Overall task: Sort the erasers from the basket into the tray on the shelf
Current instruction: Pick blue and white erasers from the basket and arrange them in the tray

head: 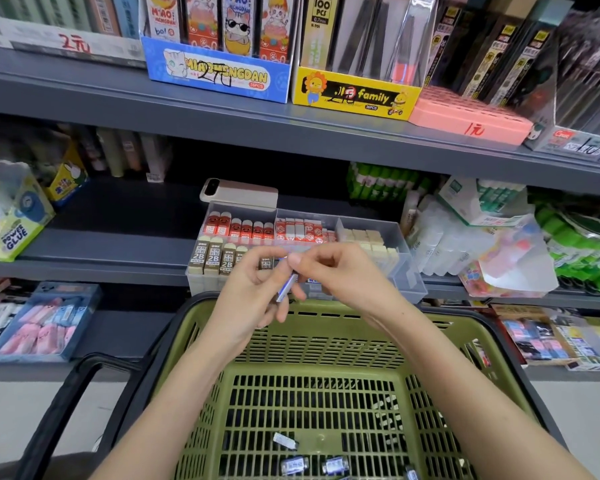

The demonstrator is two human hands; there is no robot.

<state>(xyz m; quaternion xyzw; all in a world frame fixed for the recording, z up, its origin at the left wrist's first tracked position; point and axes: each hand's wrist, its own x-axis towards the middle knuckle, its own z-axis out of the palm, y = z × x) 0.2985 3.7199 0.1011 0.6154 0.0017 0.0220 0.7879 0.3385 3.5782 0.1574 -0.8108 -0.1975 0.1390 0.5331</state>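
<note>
Green basket (326,344) holds few erasers (293,466), clear tray (410,283) many.

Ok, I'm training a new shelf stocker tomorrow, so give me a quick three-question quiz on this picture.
1. True or false: the green basket is empty.
2. The eraser held between the left hand and the right hand has a sleeve that is: A red, B brown, C blue.
3. Fill in: behind the tray on the shelf lies a pink ___.
Key: 1 false; 2 C; 3 phone.
</note>
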